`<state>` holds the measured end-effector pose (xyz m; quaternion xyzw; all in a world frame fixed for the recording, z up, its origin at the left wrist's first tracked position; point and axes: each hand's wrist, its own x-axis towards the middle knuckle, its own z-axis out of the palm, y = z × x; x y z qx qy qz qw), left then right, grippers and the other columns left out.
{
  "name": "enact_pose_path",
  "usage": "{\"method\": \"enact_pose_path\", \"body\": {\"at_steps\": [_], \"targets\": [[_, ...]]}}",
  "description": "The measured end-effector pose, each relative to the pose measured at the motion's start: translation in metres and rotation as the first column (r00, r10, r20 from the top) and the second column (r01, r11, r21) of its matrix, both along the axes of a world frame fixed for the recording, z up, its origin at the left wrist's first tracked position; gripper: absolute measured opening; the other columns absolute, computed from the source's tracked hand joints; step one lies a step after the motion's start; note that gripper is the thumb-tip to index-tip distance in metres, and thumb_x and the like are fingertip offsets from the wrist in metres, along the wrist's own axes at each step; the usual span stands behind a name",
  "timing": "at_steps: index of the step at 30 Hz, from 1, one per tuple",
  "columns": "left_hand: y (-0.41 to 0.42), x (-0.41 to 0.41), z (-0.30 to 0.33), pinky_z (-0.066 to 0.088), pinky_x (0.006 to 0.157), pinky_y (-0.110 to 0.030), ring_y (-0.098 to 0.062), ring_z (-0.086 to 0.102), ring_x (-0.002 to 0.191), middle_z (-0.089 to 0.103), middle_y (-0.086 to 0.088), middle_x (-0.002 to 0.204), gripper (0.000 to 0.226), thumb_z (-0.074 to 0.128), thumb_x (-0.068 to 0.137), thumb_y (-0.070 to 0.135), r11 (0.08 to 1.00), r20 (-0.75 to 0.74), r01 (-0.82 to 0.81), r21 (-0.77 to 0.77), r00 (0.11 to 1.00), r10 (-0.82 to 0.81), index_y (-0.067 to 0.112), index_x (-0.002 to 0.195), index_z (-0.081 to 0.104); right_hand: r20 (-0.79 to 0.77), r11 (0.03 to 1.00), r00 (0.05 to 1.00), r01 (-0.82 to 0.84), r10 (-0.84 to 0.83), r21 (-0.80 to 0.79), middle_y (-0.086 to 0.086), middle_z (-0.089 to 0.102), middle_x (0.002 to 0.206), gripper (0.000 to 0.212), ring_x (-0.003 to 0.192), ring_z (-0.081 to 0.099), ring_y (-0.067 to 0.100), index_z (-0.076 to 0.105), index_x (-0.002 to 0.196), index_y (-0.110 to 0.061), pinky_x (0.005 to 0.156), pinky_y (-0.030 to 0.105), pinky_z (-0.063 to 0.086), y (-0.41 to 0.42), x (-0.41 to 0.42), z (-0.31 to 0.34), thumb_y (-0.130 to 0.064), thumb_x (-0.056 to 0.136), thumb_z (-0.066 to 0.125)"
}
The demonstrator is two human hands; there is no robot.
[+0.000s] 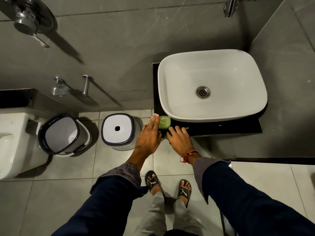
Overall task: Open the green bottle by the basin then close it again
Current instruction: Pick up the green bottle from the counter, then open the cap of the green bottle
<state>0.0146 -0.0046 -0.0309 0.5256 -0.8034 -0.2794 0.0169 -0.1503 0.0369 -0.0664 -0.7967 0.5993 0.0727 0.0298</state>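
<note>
The green bottle (pixel 164 123) stands on the black counter (pixel 221 127) at its left front corner, just in front of the white basin (pixel 211 86). I see it from above, with a round cap on top. My left hand (pixel 150 135) reaches along the bottle's left side with its fingers straight and together, and the fingertips lie against or very near it. My right hand (pixel 179 137) is just right of the bottle, palm down over the counter edge with fingers spread. Bits of green show under it, and I cannot make out what they are.
On the tiled floor to the left stand a white stool (pixel 119 131) with a dark rim and an open bin (pixel 62 133). A toilet (pixel 12 143) is at far left. Grey walls enclose the basin at the back and right. My sandalled feet are below.
</note>
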Motion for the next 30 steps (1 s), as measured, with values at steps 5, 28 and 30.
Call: {"method": "enact_pose_path", "body": {"at_steps": [5, 28, 30], "targets": [[-0.001, -0.001, 0.000, 0.024, 0.128, -0.052, -0.027, 0.010, 0.161, 0.003, -0.008, 0.174, 0.074, 0.044, 0.106, 0.020, 1.000, -0.001, -0.007, -0.005, 1.000, 0.007, 0.011, 0.163, -0.001, -0.008, 0.993, 0.995, -0.102, 0.102, -0.059, 0.004, 0.064, 0.104, 0.016, 0.092, 0.061, 0.025, 0.071, 0.104, -0.013, 0.080, 0.040, 0.053, -0.002, -0.002, -0.003, -0.014, 0.088, 0.068], [0.010, -0.006, -0.001, 0.015, 0.130, -0.051, -0.026, 0.000, 0.161, -0.003, -0.006, 0.174, 0.084, 0.047, 0.100, 0.028, 0.997, 0.078, -0.072, -0.042, 0.994, 0.075, 0.014, 0.163, -0.006, 0.890, 0.847, 0.389, 0.531, -0.238, -0.005, 0.007, 0.057, 0.103, 0.028, 0.081, 0.062, 0.005, 0.072, 0.107, -0.003, 0.073, 0.001, 0.052, -0.027, -0.010, 0.090, -0.006, 0.080, 0.078], [0.010, -0.009, -0.003, 0.014, 0.130, -0.051, -0.026, 0.000, 0.161, -0.004, -0.005, 0.174, 0.087, 0.050, 0.099, 0.030, 0.996, 0.079, -0.079, -0.033, 0.994, 0.082, 0.014, 0.163, -0.007, 0.888, 0.843, 0.387, 0.538, -0.249, 0.002, 0.007, 0.058, 0.102, 0.028, 0.080, 0.062, -0.003, 0.072, 0.108, -0.002, 0.070, -0.002, 0.049, -0.029, -0.009, 0.091, -0.007, 0.081, 0.078]]}}
